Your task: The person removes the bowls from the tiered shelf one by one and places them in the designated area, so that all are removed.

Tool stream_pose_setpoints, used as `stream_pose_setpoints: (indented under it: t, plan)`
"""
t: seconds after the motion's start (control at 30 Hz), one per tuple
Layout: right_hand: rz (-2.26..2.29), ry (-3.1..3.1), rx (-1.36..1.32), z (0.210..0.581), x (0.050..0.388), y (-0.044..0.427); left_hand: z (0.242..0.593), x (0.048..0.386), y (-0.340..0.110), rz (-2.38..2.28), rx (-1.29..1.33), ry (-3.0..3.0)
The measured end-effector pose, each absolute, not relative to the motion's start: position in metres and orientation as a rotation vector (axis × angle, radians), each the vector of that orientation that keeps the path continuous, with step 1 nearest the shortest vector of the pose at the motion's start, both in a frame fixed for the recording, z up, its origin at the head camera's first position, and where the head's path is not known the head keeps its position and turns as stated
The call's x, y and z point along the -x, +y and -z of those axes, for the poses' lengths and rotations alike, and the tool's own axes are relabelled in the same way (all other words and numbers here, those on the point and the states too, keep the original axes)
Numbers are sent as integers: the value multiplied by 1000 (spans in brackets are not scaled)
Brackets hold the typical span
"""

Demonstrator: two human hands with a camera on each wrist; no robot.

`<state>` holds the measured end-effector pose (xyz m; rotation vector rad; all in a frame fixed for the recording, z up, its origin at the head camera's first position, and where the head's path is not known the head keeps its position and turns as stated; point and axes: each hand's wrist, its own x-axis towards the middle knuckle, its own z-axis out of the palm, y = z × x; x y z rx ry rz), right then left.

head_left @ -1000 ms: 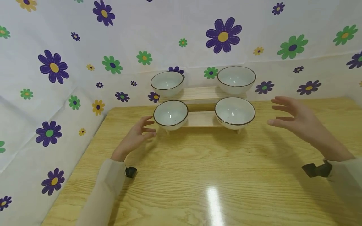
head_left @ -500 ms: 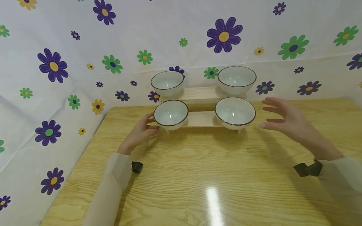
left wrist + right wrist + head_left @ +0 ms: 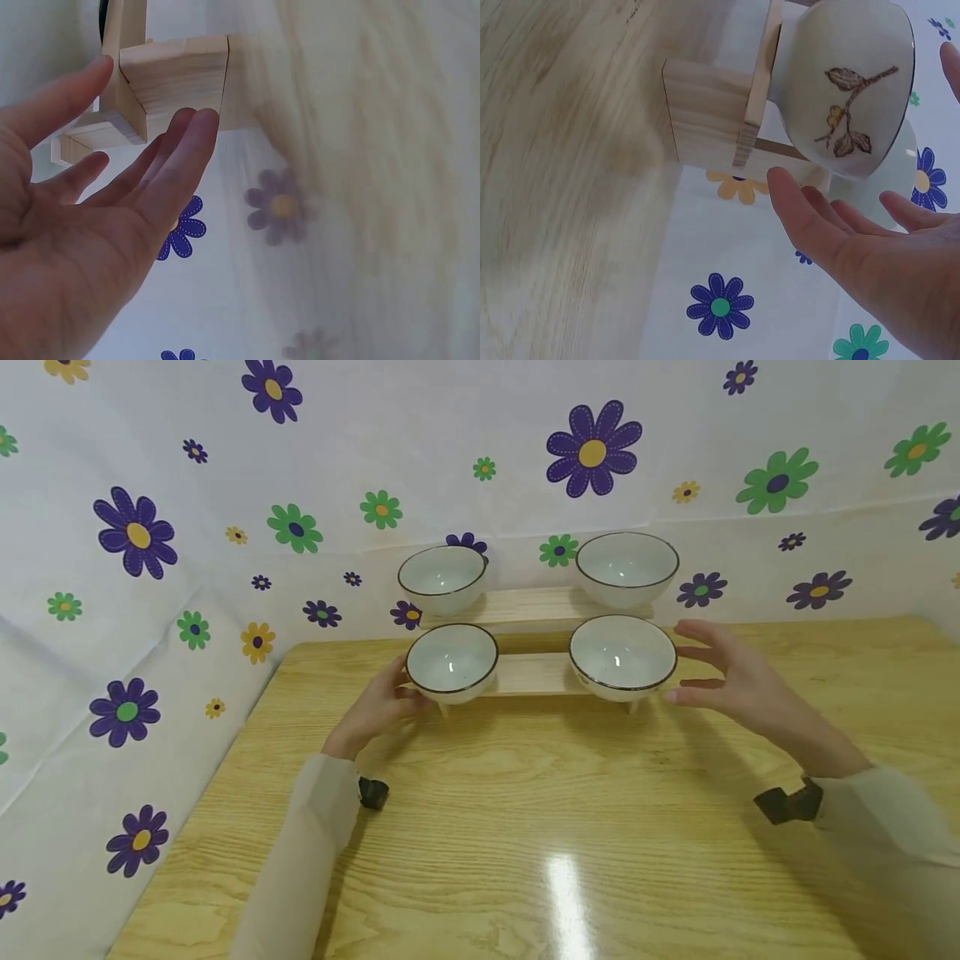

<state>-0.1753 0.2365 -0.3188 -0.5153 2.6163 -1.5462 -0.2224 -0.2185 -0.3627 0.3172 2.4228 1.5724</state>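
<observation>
Four white bowls with dark rims stand on a two-step wooden rack [image 3: 534, 675]: front left bowl [image 3: 452, 660], front right bowl [image 3: 622, 653], back left bowl [image 3: 442, 575], back right bowl [image 3: 627, 564]. My left hand [image 3: 377, 706] is at the rack's left end beside the front left bowl, fingers spread; in the left wrist view its fingertips are close to the wooden end [image 3: 176, 71], contact unclear. My right hand [image 3: 738, 689], fingers apart, is just right of the front right bowl. In the right wrist view that bowl [image 3: 847, 86] shows a branch pattern, above the fingers of the right hand [image 3: 870, 247].
The wooden table [image 3: 480, 827] extends in front of the rack and to both sides. Behind and to the left hangs a white cloth [image 3: 480, 410] printed with purple, green and yellow flowers.
My right hand has moved left, up to the front right bowl. The left hand has shifted slightly right, closer to the rack's left end. The bowls and rack have stayed in place.
</observation>
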Motion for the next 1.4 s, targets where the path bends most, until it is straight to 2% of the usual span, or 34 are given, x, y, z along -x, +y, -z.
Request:
stream_pose_setpoints:
  t: [0.23,0.93,1.4]
  plan:
    - [1582,2580,556,323,179,224,364,226,-213,-1558,-377,2431]
    - [1618,2573,603,328,188,202,363,232,-205,-1448,-311,2416]
    - [1537,2648,464,333,188,192,362,232,-206,-1407,-399,2421]
